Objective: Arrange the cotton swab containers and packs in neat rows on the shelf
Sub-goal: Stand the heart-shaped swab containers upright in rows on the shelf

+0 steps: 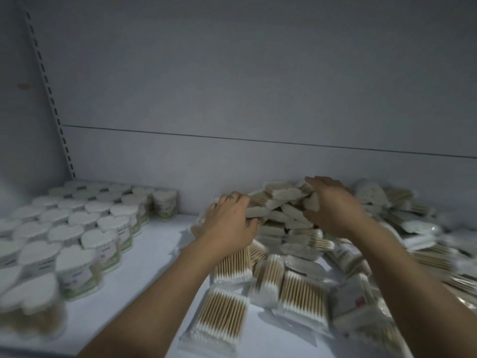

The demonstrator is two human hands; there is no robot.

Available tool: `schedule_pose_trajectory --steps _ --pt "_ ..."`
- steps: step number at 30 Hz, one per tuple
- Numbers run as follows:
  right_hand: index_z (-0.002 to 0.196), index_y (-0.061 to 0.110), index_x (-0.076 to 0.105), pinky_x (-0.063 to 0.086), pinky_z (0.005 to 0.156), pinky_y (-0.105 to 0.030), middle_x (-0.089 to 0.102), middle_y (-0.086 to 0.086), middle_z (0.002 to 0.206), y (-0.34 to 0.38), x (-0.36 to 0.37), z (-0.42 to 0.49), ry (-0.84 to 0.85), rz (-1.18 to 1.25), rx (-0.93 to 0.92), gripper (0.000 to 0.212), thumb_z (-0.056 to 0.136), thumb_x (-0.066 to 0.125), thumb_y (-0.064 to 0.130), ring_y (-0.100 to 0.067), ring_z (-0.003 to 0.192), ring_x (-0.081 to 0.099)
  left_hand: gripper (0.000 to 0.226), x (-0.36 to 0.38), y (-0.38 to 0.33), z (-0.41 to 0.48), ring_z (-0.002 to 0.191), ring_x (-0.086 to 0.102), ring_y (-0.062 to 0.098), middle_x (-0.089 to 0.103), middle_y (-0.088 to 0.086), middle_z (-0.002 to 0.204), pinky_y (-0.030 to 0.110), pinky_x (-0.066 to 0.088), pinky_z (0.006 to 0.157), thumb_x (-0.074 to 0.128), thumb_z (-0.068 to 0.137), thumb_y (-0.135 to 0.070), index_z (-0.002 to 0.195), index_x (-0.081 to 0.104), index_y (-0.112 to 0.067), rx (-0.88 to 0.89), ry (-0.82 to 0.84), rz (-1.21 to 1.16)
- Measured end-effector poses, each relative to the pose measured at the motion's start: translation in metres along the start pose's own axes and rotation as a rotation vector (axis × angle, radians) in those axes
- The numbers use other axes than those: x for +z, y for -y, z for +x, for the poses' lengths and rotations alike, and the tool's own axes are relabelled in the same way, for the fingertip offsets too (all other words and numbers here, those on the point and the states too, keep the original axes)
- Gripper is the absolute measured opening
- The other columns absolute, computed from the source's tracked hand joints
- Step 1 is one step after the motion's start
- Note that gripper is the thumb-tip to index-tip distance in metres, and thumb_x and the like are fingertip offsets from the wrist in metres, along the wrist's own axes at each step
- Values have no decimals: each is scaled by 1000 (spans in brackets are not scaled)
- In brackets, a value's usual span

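Head view: on the white shelf (pixel 154 257), heart-lidded cotton swab containers (pixel 77 228) stand upright in close rows at the left of the frame. A loose heap of flat cotton swab packs (pixel 284 223) fills the centre and right, lying at mixed angles, with more packs spilling toward the lower right. The left hand (pixel 229 220) grips the heap's left side, fingers curled over the top packs and thumb tucked beneath. The right hand (pixel 333 205) clasps the heap's right side, fingers bent over it. The grey back panel (pixel 258 86) fills the upper frame, with a slotted upright (pixel 51 99) at upper left.
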State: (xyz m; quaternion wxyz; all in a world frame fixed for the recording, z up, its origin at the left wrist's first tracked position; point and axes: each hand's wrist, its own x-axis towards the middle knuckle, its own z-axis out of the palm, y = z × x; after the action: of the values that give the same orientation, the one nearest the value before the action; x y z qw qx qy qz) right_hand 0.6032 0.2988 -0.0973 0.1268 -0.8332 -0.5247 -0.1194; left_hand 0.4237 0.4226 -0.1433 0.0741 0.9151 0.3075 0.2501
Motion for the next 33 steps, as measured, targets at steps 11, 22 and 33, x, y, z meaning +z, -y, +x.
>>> schedule_pose_trajectory --steps 11,22,33 --pt "142 24 39 39 99 -37 47 -8 142 -72 -32 -28 135 -192 171 63 86 64 36 -30 126 47 49 8 -68 15 127 39 22 47 1 137 37 36 103 55 91 -41 136 45 -24 163 40 -18" --pt "146 24 34 40 99 -40 46 -16 135 -78 -6 -15 193 -228 162 72 83 67 41 -38 125 40 48 22 -110 27 128 40 23 48 -1 136 38 34 101 55 92 -45 135 45 -26 259 116 -57" --pt "117 12 66 53 66 -31 70 -3 100 -64 -32 -24 -218 923 301 47 73 82 18 -20 82 65 48 10 -76 28 99 65 13 65 -3 117 34 54 89 66 89 -41 130 54 -20 -86 158 -807"
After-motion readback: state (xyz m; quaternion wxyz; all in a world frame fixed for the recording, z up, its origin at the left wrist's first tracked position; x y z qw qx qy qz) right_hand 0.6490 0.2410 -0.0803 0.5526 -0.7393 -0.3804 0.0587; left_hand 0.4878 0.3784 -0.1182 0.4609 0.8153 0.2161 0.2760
